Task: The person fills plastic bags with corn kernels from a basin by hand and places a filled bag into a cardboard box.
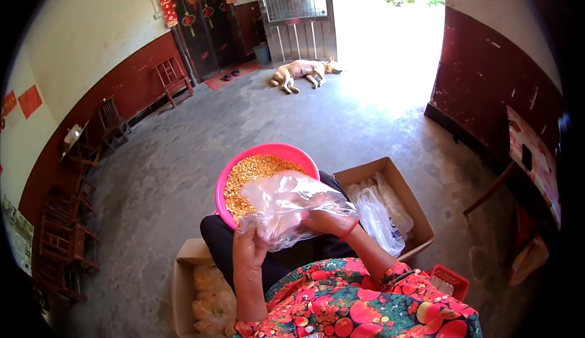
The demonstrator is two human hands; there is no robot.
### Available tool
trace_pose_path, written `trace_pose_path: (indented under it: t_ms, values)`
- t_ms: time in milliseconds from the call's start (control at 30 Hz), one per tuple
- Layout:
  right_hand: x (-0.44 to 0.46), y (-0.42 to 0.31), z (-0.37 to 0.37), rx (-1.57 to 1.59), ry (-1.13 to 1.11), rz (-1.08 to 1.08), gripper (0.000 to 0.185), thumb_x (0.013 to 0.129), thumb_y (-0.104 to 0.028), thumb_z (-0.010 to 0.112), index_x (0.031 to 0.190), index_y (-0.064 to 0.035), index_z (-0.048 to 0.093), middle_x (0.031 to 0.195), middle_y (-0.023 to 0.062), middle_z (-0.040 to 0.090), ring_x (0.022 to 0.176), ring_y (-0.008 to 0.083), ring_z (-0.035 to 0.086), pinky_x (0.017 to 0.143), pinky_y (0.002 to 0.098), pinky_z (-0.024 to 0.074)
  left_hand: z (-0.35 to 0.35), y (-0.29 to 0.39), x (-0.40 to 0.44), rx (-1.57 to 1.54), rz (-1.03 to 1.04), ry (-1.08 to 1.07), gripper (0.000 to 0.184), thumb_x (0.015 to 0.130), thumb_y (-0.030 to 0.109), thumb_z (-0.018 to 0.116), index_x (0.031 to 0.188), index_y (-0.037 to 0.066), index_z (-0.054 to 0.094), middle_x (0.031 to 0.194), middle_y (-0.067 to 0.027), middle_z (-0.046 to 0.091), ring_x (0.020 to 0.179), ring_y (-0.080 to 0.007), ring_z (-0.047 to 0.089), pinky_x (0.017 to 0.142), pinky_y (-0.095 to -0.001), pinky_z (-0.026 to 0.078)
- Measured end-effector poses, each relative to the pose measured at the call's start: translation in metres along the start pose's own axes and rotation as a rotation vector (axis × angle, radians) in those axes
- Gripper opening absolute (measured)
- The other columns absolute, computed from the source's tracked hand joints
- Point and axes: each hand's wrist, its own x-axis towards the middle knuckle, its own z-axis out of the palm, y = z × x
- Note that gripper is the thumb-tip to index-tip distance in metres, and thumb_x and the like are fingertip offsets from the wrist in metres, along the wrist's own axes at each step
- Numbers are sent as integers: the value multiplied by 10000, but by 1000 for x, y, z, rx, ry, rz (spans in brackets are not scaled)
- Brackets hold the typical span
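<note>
A clear plastic bag [286,195] is stretched between my two hands, above a pink basin [223,183] of yellow corn kernels [250,173]. My left hand [248,246] pinches the bag's near left edge, thumb up. On the right side, my right hand [329,222], with a red cord at the wrist, grips the bag; its fingertips are partly covered by the shiny film. The bag looks loose and holds no kernels that I can make out. The basin rests by my knees, partly hidden under the bag.
To the right is a cardboard box [420,240] with plastic bags [375,210]. At lower left, another box [183,289] holds filled bags [213,295]. A red basket [458,282] is beside me. A dog [304,72] lies near the open door. Wooden chairs [70,240] line the left wall.
</note>
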Motion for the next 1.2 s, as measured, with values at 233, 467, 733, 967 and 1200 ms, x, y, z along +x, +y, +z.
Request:
trace_pose_path:
  t_ms: [233,467,733,967,1200]
  values:
    - [-8,3,-6,245,-181,-88,429,724,-219,591,1109,-45,518,1125,151,539,1027,296,516,890,360,406,-16,4,-2,116,26,-273,354,710,-3,521,1063,13,496,643,22,500,525,-38,458,452,-179,367]
    - [0,9,-26,1112,-452,-216,375,856,-283,548,1095,5,535,1021,66,583,974,162,538,867,298,418,-36,6,-3,563,-139,-314,222,848,192,559,938,-6,606,654,34,510,570,-16,437,488,-153,315]
    - [-3,-12,-67,1259,-233,89,233,879,-184,512,997,2,588,891,28,601,808,67,554,664,201,469,-35,-15,8,197,14,9,336,884,319,509,712,37,569,461,82,270,379,-22,201,354,-211,166]
    - [0,-4,-59,446,312,165,554,682,-183,697,1167,-46,467,1068,120,524,946,199,514,775,288,437,-38,-17,13,43,107,55,279,872,315,530,763,61,569,479,89,264,383,-21,215,356,-192,172]
    - [-8,-5,-21,205,133,65,618,674,-231,667,1218,-72,421,1119,202,504,991,345,509,823,396,429,-35,-21,15,-11,172,153,279,863,340,536,765,80,560,478,82,287,382,-29,257,357,-196,204]
